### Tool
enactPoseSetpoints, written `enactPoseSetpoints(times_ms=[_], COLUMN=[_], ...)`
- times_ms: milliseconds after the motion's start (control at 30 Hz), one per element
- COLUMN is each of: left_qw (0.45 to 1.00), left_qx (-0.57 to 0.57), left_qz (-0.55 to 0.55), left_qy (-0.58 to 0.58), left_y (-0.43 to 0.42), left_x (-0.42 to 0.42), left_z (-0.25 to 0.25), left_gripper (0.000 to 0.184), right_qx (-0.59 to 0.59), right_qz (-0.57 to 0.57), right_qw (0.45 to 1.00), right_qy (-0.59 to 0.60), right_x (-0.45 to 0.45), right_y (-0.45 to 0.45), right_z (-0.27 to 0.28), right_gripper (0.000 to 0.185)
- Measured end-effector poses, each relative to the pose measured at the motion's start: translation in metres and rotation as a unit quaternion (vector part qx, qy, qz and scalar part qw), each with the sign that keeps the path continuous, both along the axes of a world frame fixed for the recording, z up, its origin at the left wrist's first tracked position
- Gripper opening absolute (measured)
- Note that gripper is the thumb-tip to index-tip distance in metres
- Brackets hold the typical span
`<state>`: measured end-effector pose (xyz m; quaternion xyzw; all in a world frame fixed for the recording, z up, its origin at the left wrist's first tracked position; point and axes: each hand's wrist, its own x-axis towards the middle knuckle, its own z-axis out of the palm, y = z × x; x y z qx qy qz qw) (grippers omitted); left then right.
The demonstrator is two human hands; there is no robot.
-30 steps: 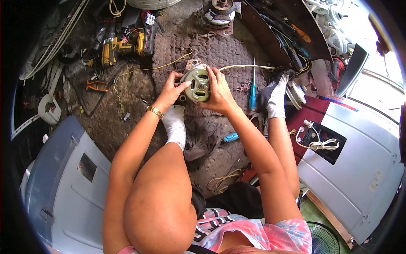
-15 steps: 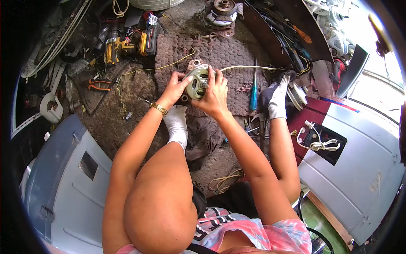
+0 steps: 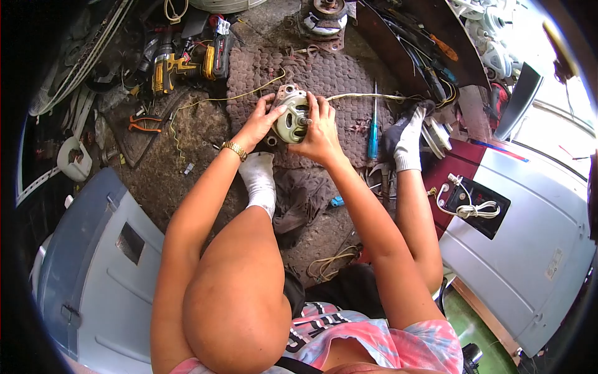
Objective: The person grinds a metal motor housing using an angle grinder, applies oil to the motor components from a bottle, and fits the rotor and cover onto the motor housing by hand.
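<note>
A small electric motor (image 3: 291,128) with a pale slotted end cover, a central shaft and metal mounting lugs stands on the brown woven mat (image 3: 349,81). My left hand (image 3: 256,126) grips its left side, thumb on the cover's edge. From the right, my right hand (image 3: 321,136) wraps round the motor, fingers along the top edge and thumb low. A light cable (image 3: 367,96) runs rightward from behind the right fingers. Beside it on the mat lies a screwdriver (image 3: 373,140) with a blue handle. The motor's underside is hidden.
A yellow drill (image 3: 165,71), its battery (image 3: 215,59) and orange-handled pliers (image 3: 145,124) lie at left. Another rusty motor (image 3: 325,25) stands at the back. A metal tray (image 3: 398,47) holds several tools. Grey panels (image 3: 93,249) flank my legs.
The motor has turned slightly in my hands, so its cover faces me more squarely. My right hand has shifted a little rightward, and both hands keep their hold.
</note>
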<state>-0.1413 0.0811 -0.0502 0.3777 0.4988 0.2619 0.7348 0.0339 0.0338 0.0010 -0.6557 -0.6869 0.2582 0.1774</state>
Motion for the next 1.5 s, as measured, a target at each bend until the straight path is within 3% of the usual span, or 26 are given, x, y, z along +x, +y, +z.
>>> enactPoseSetpoints(times_ms=[200, 300, 533, 567, 700, 800, 867, 933, 967, 1000, 1067, 1100, 1133, 1200, 1267, 1367, 1433, 1467, 1500], left_qw=[1.000, 0.998, 0.990, 0.989, 0.990, 0.991, 0.989, 0.990, 0.993, 0.991, 0.994, 0.995, 0.996, 0.994, 0.990, 0.992, 0.988, 0.991, 0.993], left_qx=[-0.020, -0.004, -0.134, -0.131, -0.118, -0.108, -0.131, -0.108, -0.059, -0.052, -0.069, -0.053, -0.036, 0.004, 0.024, 0.011, 0.042, 0.036, 0.025], left_qz=[0.000, -0.033, -0.051, -0.070, -0.070, -0.051, -0.061, -0.076, -0.104, -0.108, -0.057, -0.057, -0.059, -0.060, -0.082, -0.073, -0.061, -0.056, -0.060], left_qy=[-0.014, 0.055, 0.018, 0.000, 0.018, 0.063, 0.041, 0.049, 0.008, 0.052, 0.061, 0.058, 0.056, 0.091, 0.115, 0.099, 0.133, 0.116, 0.097], left_y=[0.003, 0.011, 0.024, 0.028, 0.030, 0.024, 0.022, 0.028, 0.027, 0.028, 0.015, 0.012, 0.011, 0.013, 0.011, 0.012, 0.019, 0.020, 0.020], left_x=[0.004, 0.012, 0.010, 0.007, 0.008, 0.013, 0.012, 0.009, 0.010, 0.012, 0.012, 0.013, 0.014, 0.014, 0.013, 0.016, 0.013, 0.013, 0.013], left_z=[0.004, -0.005, 0.013, -0.002, 0.005, 0.016, 0.007, -0.010, -0.008, -0.003, -0.002, -0.003, -0.001, 0.001, -0.001, 0.018, -0.030, -0.028, -0.019], left_gripper=[0.067, 0.073, 0.083, 0.099, 0.091, 0.081, 0.081, 0.083, 0.084, 0.089, 0.095, 0.097, 0.099, 0.095, 0.092, 0.092, 0.096, 0.100, 0.100], right_qx=[-0.023, -0.027, -0.032, -0.042, -0.082, -0.043, -0.047, -0.082, -0.135, -0.130, -0.038, -0.032, -0.041, 0.018, 0.091, 0.095, 0.149, 0.144, 0.100], right_qz=[-0.010, -0.011, -0.002, -0.005, -0.024, -0.012, 0.026, 0.010, -0.095, -0.177, -0.300, -0.336, -0.354, -0.337, -0.346, -0.362, -0.392, -0.413, -0.360], right_qw=[1.000, 1.000, 0.999, 0.999, 0.996, 0.999, 0.998, 0.947, 0.862, 0.834, 0.845, 0.875, 0.906, 0.933, 0.925, 0.913, 0.874, 0.849, 0.899], right_qy=[-0.010, -0.005, 0.007, 0.007, 0.012, -0.027, 0.039, 0.311, 0.479, 0.505, 0.440, 0.347, 0.226, 0.127, 0.130, 0.163, 0.244, 0.296, 0.229], right_x=[0.000, 0.000, 0.003, 0.003, 0.003, 0.003, 0.018, 0.043, 0.044, 0.047, 0.032, 0.021, 0.011, -0.003, -0.005, -0.003, 0.007, 0.010, 0.017], right_y=[0.001, -0.001, 0.004, 0.005, 0.004, 0.001, 0.003, 0.007, 0.004, 0.005, 0.012, 0.013, 0.015, 0.015, 0.015, 0.014, 0.010, -0.010, -0.043], right_z=[0.003, 0.004, 0.004, 0.006, 0.005, -0.003, -0.004, -0.037, -0.033, -0.029, -0.052, -0.057, -0.058, -0.050, -0.055, -0.047, -0.097, -0.099, -0.074], right_gripper=[0.119, 0.119, 0.121, 0.121, 0.123, 0.124, 0.121, 0.113, 0.097, 0.065, 0.043, 0.038, 0.037, 0.033, 0.028, 0.036, 0.047, 0.051, 0.054])
